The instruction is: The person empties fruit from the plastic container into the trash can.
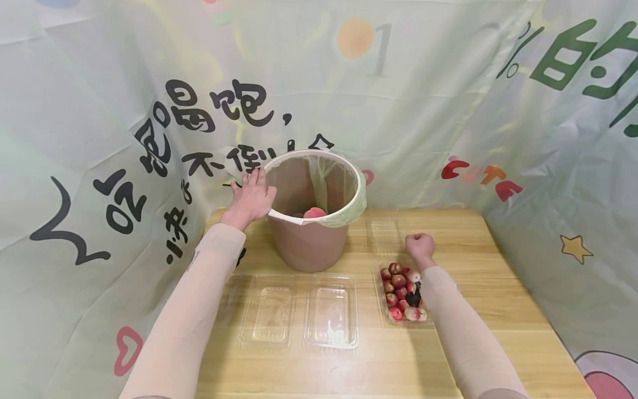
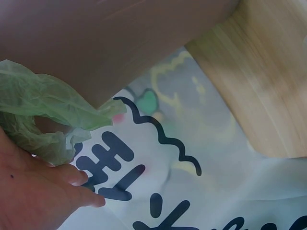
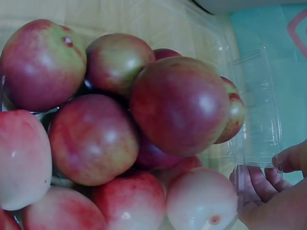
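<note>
My left hand rests at the left rim of a pinkish-brown bin, its fingers extended. The bin's green plastic liner bunches beside those fingers in the left wrist view. A red-pink round fruit shows inside the bin. Just beyond a clear box of fruit, my right hand has its fingers curled. The right wrist view has its thumb and fingers pinching the edge of a clear plastic lid. Smooth dark-red nectarines and paler pink-white fruit fill the box.
Two clear plastic boxes stand side by side on the wooden table, left of the fruit. More clear plastic partly shows behind my left arm. Printed cloth hangs round the table's back and sides.
</note>
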Demonstrator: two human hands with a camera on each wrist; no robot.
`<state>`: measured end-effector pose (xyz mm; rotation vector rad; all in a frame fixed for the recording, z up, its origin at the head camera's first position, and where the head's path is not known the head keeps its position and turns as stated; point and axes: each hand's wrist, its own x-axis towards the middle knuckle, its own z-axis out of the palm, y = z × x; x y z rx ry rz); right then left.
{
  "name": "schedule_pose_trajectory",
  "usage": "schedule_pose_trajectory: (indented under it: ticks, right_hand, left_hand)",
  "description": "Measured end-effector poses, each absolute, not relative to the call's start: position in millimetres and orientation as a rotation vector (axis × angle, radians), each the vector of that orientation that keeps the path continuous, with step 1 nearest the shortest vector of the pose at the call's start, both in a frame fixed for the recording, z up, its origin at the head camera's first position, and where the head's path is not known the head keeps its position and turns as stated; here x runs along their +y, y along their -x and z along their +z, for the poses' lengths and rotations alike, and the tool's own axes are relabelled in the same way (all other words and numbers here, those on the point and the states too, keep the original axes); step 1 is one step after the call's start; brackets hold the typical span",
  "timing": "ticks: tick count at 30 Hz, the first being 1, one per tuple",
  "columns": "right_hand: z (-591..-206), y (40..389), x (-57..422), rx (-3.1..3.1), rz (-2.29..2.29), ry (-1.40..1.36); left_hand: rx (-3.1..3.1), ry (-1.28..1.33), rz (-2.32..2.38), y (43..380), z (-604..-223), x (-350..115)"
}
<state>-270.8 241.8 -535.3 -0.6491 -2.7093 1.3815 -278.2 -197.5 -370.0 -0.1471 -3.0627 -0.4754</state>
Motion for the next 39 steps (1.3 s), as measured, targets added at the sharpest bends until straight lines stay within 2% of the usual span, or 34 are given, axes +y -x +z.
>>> schedule_pose_trajectory:
  ticks: [9,24,29,39]
  right_hand:
    - [-540,269,244,-2.760,1.340,0.632]
    - [-538,251,266,-2.841,1.587,0.476]
    - [-534,242,278,-2.891,1.494,0.420]
    - [-533,212,292,-2.901,1.663,0.287]
  left_hand:
    - [-3.056,0.141,-0.479,277,-369,-197]
    - [-3.066,0.141,-0.472,276,-367,-196]
    - [-3.061,0.148,-0.471,277,-369,-197]
    - [-3.066,0.152,-0.483,277,-369,-198]
